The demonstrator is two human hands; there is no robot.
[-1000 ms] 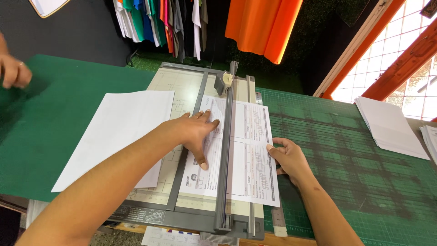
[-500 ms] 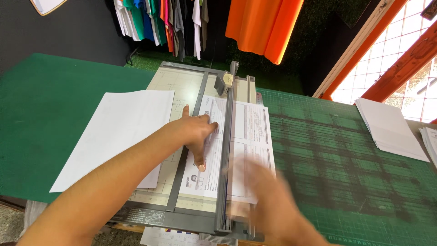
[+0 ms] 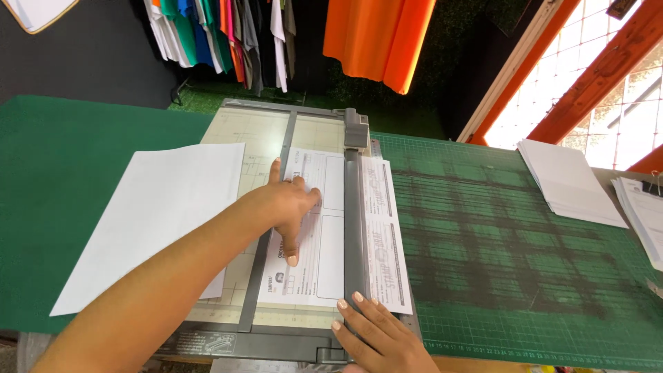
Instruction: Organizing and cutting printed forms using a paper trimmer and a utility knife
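A grey paper trimmer lies on a green cutting mat. A printed sheet lies under its cutting rail, with a strip of it sticking out to the right. My left hand presses flat on the sheet left of the rail, fingers spread. My right hand rests at the near end of the rail, fingertips touching the rail and the sheet's corner, holding nothing. The cutter head sits at the rail's far end.
A blank white sheet lies left of the trimmer, partly on its base. Two stacks of paper sit at the mat's far right. Hanging clothes and an orange cloth are beyond the table.
My right hand has left the sheet's right edge and come towards me, down to the near end of the rail. Another person's hand at the far left is gone. My left hand stays put.
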